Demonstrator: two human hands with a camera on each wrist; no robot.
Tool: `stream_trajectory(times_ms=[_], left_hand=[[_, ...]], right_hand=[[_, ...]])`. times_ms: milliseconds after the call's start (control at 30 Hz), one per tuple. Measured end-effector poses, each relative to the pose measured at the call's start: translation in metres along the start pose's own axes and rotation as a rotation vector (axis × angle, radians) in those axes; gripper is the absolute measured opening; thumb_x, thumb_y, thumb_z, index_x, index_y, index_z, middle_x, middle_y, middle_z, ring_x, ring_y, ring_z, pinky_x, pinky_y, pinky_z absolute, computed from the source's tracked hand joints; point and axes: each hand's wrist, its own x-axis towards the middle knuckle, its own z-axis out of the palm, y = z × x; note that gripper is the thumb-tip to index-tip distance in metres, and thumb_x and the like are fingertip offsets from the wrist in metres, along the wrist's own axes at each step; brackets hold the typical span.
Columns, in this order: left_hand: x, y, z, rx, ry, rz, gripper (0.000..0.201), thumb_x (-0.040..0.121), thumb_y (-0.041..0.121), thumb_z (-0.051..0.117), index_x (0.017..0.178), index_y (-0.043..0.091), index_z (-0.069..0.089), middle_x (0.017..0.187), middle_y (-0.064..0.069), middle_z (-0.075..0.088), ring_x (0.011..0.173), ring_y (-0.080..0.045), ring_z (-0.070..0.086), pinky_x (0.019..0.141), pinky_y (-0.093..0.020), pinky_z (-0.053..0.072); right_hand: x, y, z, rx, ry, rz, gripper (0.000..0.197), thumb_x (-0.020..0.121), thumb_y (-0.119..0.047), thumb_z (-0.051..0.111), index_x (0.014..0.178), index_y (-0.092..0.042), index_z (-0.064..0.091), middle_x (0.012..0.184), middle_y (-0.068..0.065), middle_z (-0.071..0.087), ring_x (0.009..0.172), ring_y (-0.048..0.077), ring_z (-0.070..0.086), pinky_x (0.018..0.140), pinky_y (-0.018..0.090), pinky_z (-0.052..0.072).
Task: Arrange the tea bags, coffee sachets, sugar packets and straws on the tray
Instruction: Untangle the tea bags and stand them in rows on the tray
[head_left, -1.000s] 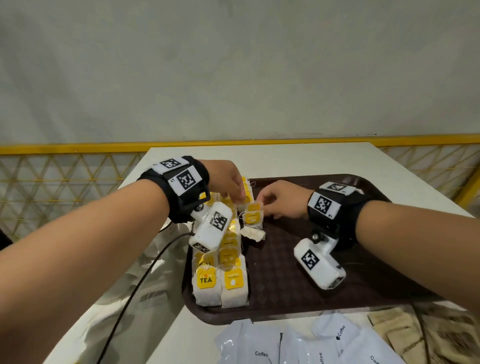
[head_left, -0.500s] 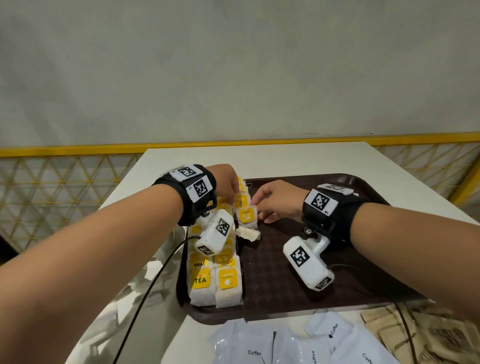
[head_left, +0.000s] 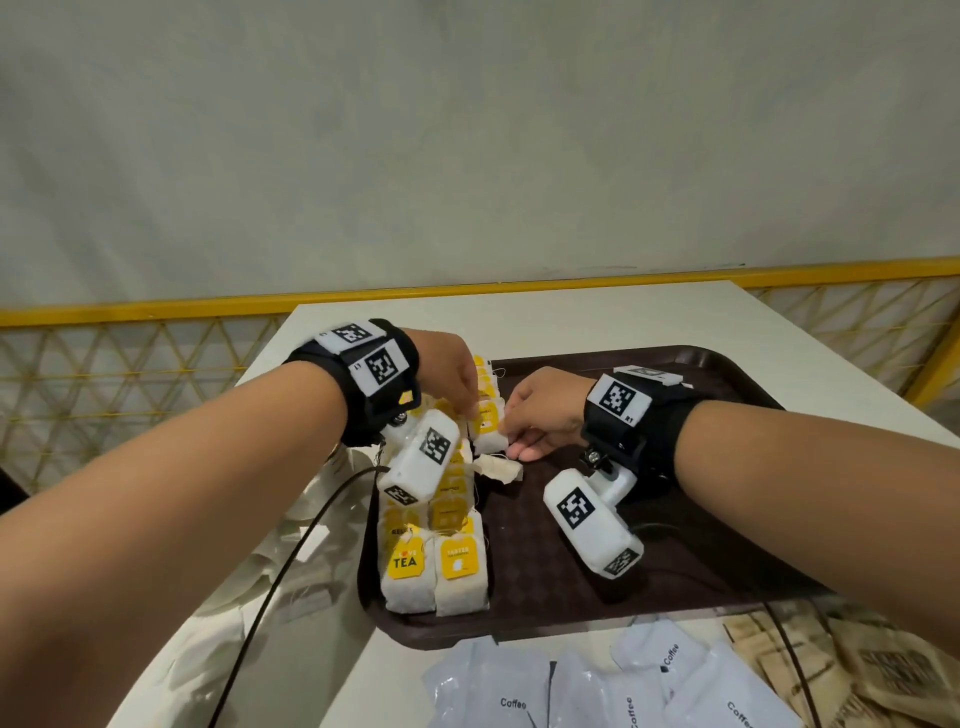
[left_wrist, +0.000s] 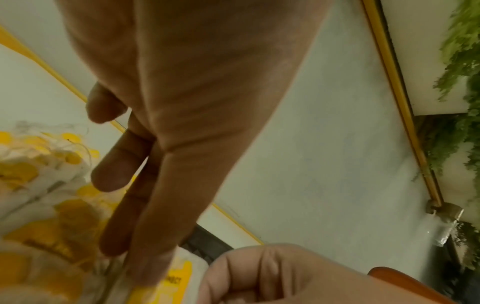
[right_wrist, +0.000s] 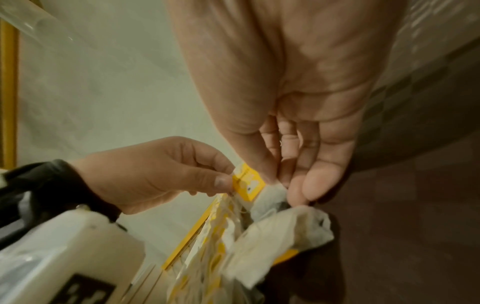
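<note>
On the white table (head_left: 571, 322) sits a brown tray (head_left: 675, 571). Along the tray's left edge, tea bags (head_left: 436, 566) with yellow tags lie in two overlapping rows. Over the far part of the rows, the left hand (head_left: 447, 374) pinches a yellow tag (right_wrist: 246, 183) between thumb and forefinger. Just to its right, the right hand (head_left: 545, 410) pinches the white pouch (head_left: 491, 441) of the same bag. A loose bag (head_left: 498, 467) lies just beside the rows. Coffee sachets (head_left: 597, 691) lie on the table before the tray, brown packets (head_left: 883, 670) at far right.
</note>
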Motion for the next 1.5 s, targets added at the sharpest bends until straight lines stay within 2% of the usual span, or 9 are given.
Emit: stream_trajectory(times_ms=[133, 267, 467, 600, 700, 800, 1033, 1233, 1500], left_hand=[[0.005, 0.002, 0.004, 0.021, 0.055, 0.005, 0.023, 0.089, 0.026, 0.065, 0.106, 0.011, 0.071, 0.094, 0.004, 0.062, 0.085, -0.01, 0.053, 0.066, -0.018, 0.041], [0.012, 0.001, 0.005, 0.034, 0.071, -0.017, 0.022, 0.086, 0.023, 0.068, 0.102, 0.009, 0.072, 0.091, 0.001, 0.063, 0.086, -0.013, 0.054, 0.076, -0.024, 0.043], [0.017, 0.0, 0.007, 0.052, 0.082, -0.001, 0.018, 0.085, 0.019, 0.069, 0.099, 0.007, 0.071, 0.093, -0.001, 0.065, 0.086, -0.013, 0.055, 0.077, -0.026, 0.046], [0.008, -0.006, 0.0, -0.022, 0.162, 0.014, 0.017, 0.084, 0.021, 0.07, 0.097, 0.01, 0.07, 0.089, 0.005, 0.063, 0.079, -0.008, 0.055, 0.064, -0.017, 0.042], [-0.001, -0.012, -0.005, -0.079, 0.117, 0.018, 0.019, 0.081, 0.035, 0.073, 0.093, 0.02, 0.073, 0.09, 0.009, 0.068, 0.085, -0.005, 0.058, 0.078, -0.022, 0.045], [-0.007, -0.008, -0.002, -0.062, 0.006, 0.029, 0.021, 0.076, 0.042, 0.075, 0.091, 0.028, 0.075, 0.094, 0.015, 0.069, 0.091, -0.002, 0.057, 0.091, -0.026, 0.042], [0.0, 0.005, 0.013, -0.003, 0.021, 0.043, 0.013, 0.085, 0.032, 0.069, 0.091, 0.02, 0.071, 0.079, 0.012, 0.06, 0.077, -0.005, 0.052, 0.076, -0.024, 0.041], [0.009, 0.003, 0.018, 0.026, 0.04, -0.007, 0.011, 0.082, 0.027, 0.071, 0.081, 0.018, 0.065, 0.075, 0.008, 0.058, 0.079, -0.011, 0.053, 0.072, -0.025, 0.043], [0.008, -0.004, 0.009, -0.038, 0.173, -0.052, 0.024, 0.083, 0.028, 0.071, 0.096, 0.008, 0.07, 0.096, -0.001, 0.065, 0.085, -0.013, 0.055, 0.075, -0.024, 0.042]], right_hand=[[-0.006, 0.0, -0.002, -0.054, 0.03, 0.0, 0.014, 0.089, 0.009, 0.055, 0.081, -0.003, 0.056, 0.072, 0.015, 0.06, 0.064, 0.019, 0.061, 0.073, 0.031, 0.055], [-0.023, 0.002, -0.01, -0.258, -0.081, -0.098, 0.03, 0.077, 0.013, 0.063, 0.087, -0.015, 0.059, 0.088, 0.008, 0.055, 0.07, 0.016, 0.056, 0.061, 0.025, 0.052], [-0.029, 0.008, 0.008, -0.62, -0.076, -0.199, 0.036, 0.07, -0.015, 0.083, 0.088, -0.023, 0.053, 0.094, 0.005, 0.059, 0.072, 0.015, 0.054, 0.063, 0.03, 0.05], [-0.019, 0.013, 0.012, -0.418, 0.002, -0.169, 0.018, 0.086, -0.011, 0.067, 0.094, -0.016, 0.052, 0.085, 0.012, 0.061, 0.066, 0.015, 0.057, 0.066, 0.032, 0.056], [-0.015, 0.014, 0.009, -0.178, -0.011, -0.102, 0.025, 0.09, -0.003, 0.063, 0.105, -0.014, 0.047, 0.076, 0.011, 0.059, 0.061, 0.013, 0.059, 0.057, 0.024, 0.054], [-0.014, 0.013, 0.007, -0.036, 0.004, -0.103, 0.016, 0.088, 0.003, 0.063, 0.094, -0.008, 0.052, 0.07, 0.011, 0.057, 0.058, 0.012, 0.059, 0.054, 0.021, 0.053], [-0.011, 0.014, 0.01, 0.108, 0.068, -0.119, 0.028, 0.08, 0.009, 0.069, 0.076, -0.008, 0.048, 0.062, 0.014, 0.061, 0.057, 0.019, 0.064, 0.061, 0.026, 0.056], [-0.014, 0.015, 0.007, -0.152, 0.094, -0.152, 0.033, 0.074, -0.005, 0.08, 0.064, -0.01, 0.05, 0.066, 0.008, 0.055, 0.067, 0.02, 0.059, 0.061, 0.025, 0.055], [-0.008, 0.012, 0.01, -0.277, 0.084, -0.17, 0.027, 0.073, -0.008, 0.081, 0.063, -0.014, 0.057, 0.064, 0.002, 0.058, 0.06, 0.012, 0.056, 0.055, 0.021, 0.053]])
